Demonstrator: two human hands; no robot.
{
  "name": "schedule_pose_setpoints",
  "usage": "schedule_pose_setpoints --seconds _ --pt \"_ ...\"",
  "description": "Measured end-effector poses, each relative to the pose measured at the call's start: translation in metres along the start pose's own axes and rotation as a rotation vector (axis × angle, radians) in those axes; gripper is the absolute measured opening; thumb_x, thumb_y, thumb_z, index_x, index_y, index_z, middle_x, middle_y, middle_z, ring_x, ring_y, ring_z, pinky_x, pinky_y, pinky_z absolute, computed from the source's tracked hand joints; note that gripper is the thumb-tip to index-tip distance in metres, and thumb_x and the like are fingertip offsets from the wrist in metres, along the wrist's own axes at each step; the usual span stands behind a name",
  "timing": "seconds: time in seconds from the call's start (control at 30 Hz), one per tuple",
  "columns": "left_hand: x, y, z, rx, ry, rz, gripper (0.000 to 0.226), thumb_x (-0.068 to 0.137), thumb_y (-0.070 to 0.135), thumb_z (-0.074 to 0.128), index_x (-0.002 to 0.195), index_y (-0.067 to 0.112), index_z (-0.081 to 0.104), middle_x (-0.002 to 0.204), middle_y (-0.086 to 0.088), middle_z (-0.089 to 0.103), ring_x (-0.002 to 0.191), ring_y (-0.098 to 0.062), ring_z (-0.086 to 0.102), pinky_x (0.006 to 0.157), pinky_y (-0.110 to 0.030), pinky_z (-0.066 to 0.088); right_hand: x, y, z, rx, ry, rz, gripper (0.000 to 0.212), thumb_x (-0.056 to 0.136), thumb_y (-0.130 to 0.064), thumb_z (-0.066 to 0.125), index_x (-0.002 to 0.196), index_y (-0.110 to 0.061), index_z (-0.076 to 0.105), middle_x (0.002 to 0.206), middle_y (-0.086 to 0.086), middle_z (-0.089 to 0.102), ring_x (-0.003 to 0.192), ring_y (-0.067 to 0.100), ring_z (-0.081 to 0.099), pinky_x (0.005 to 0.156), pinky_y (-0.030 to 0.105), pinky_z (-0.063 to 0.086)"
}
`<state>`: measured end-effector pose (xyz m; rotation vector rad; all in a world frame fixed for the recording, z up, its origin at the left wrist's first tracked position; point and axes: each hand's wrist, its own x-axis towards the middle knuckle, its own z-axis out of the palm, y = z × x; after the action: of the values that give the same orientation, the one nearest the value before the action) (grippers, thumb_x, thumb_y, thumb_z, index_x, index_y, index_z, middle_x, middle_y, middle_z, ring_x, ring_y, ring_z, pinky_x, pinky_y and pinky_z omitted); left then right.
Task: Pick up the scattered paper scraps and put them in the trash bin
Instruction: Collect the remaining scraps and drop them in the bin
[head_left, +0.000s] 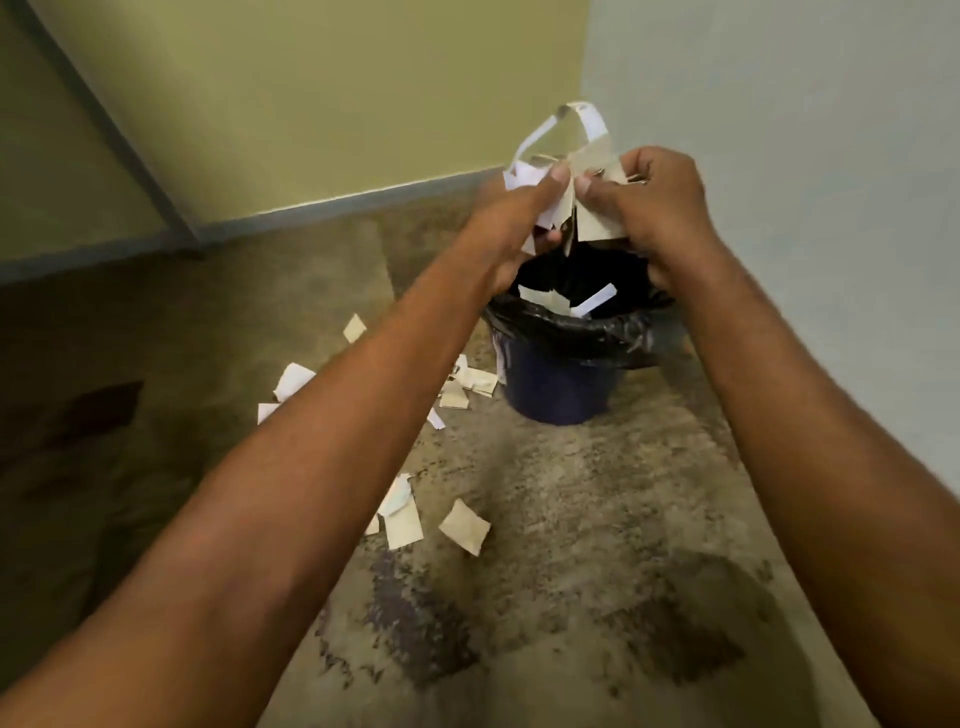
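The round plastic trash bin (558, 387) is dark navy blue, lined with a glossy black plastic bag (571, 327). The torn paper scraps on the floor (464, 526) are cream and white, one with a faint blue-green tint, and the raised bunch of paper scraps (589, 153) mixes white strips with beige pieces. The stone-like floor (597, 493) is mottled tan and grey with dark speckled blotches, the back wall (311, 104) is yellow-green above a grey-blue skirting strip (363, 200), and the side wall (779, 130) is pale bluish white.

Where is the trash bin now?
Head view: the trash bin stands right of centre, below the left hand and right hand, scraps at its left.
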<state>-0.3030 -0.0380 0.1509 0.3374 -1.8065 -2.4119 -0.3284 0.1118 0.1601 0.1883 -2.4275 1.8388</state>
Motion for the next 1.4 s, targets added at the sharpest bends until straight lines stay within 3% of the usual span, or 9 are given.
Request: schedule_pose_setpoints --seconds 0.13,0.23,0.37,0.47,0.53,0.6,0.73,1.1,1.4 --pt "0.014 -0.016 0.013 0.138 0.038 -0.177 0.029 0.106 0.029 0.066 0.126 0.009 0.066 0.117 -0.013 0.076 0.089 -0.023 0.071 0.056 -0.030 0.059 0.001 0.028 -0.002 -0.179 0.013 0.065 0.024 0.084 -0.040 0.084 0.092 -0.020 0.073 0.092 -0.005 0.078 0.079 0.011 0.072 0.068 0.029 0.056" --pt "0.013 -0.022 0.018 0.212 -0.022 -0.265 0.038 0.108 0.039 0.059 0.130 0.009 0.064 0.126 -0.015 0.075 0.105 -0.032 0.073 0.071 -0.040 0.061 0.007 0.037 0.002 -0.207 -0.046 0.140 0.031 0.087 -0.029 0.084 0.109 -0.010 0.073 0.099 0.004 0.077 0.087 0.021 0.077 0.063 0.034 0.064" --pt "0.007 -0.019 0.021 0.121 -0.076 -0.326 0.045 0.109 0.038 0.057 0.133 0.000 0.063 0.108 -0.022 0.075 0.072 -0.032 0.074 0.045 -0.037 0.058 0.008 0.031 0.005 -0.233 -0.093 0.207 0.049 0.090 -0.009 0.077 0.135 -0.019 0.064 0.119 0.005 0.067 0.095 0.027 0.075 0.062 0.046 0.068" --pt "-0.001 -0.013 0.019 0.096 -0.067 -0.272 0.034 0.111 0.027 0.055 0.127 0.000 0.066 0.099 -0.018 0.072 0.066 -0.028 0.072 0.037 -0.024 0.051 0.007 0.027 0.006 -0.265 -0.024 0.105 0.029 0.088 -0.011 0.077 0.114 -0.023 0.071 0.107 0.000 0.071 0.097 0.020 0.072 0.077 0.049 0.068" --pt "-0.004 -0.012 0.014 0.156 -0.046 -0.210 0.019 0.109 0.026 0.059 0.110 0.008 0.066 0.085 -0.006 0.062 0.062 -0.023 0.063 0.060 -0.029 0.059 0.003 0.021 0.008 -0.254 0.002 0.043 0.018 0.085 -0.014 0.077 0.100 -0.022 0.075 0.097 -0.003 0.075 0.095 0.017 0.074 0.084 0.048 0.066" --pt "-0.007 -0.008 0.007 0.213 -0.055 -0.159 0.016 0.105 0.024 0.061 0.110 0.010 0.067 0.083 -0.003 0.064 0.072 -0.022 0.065 0.080 -0.041 0.061 -0.006 0.011 0.012 -0.184 -0.008 -0.008 0.011 0.087 -0.013 0.075 0.096 -0.020 0.077 0.091 -0.001 0.078 0.085 0.014 0.078 0.077 0.042 0.068" --pt "-0.035 0.009 -0.017 0.177 -0.058 -0.037 0.013 0.102 0.012 0.057 0.107 0.010 0.069 0.078 -0.004 0.068 0.068 -0.019 0.067 0.078 -0.036 0.060 -0.030 -0.016 0.031 -0.061 -0.029 -0.112 0.019 0.086 0.000 0.066 0.093 -0.013 0.079 0.080 0.002 0.078 0.065 0.012 0.077 0.065 0.039 0.068" --pt "-0.121 -0.030 -0.161 0.355 0.139 -0.112 0.008 0.101 0.015 0.067 0.107 0.011 0.067 0.092 -0.013 0.074 0.069 -0.020 0.069 0.061 -0.028 0.055 -0.124 0.002 0.130 -0.129 -0.428 -0.122 0.015 0.091 -0.009 0.078 0.105 -0.013 0.075 0.089 0.007 0.077 0.071 0.021 0.077 0.063 0.041 0.066" --pt "-0.165 -0.153 -0.258 0.935 0.144 -0.295 0.031 0.086 0.010 0.081 0.115 0.014 0.073 0.109 -0.008 0.072 0.098 -0.025 0.069 0.082 -0.036 0.056 -0.181 0.146 0.167 -0.855 -0.989 -0.207 0.043 0.078 -0.019 0.085 0.118 -0.028 0.072 0.115 0.003 0.071 0.104 0.025 0.070 0.082 0.042 0.061"
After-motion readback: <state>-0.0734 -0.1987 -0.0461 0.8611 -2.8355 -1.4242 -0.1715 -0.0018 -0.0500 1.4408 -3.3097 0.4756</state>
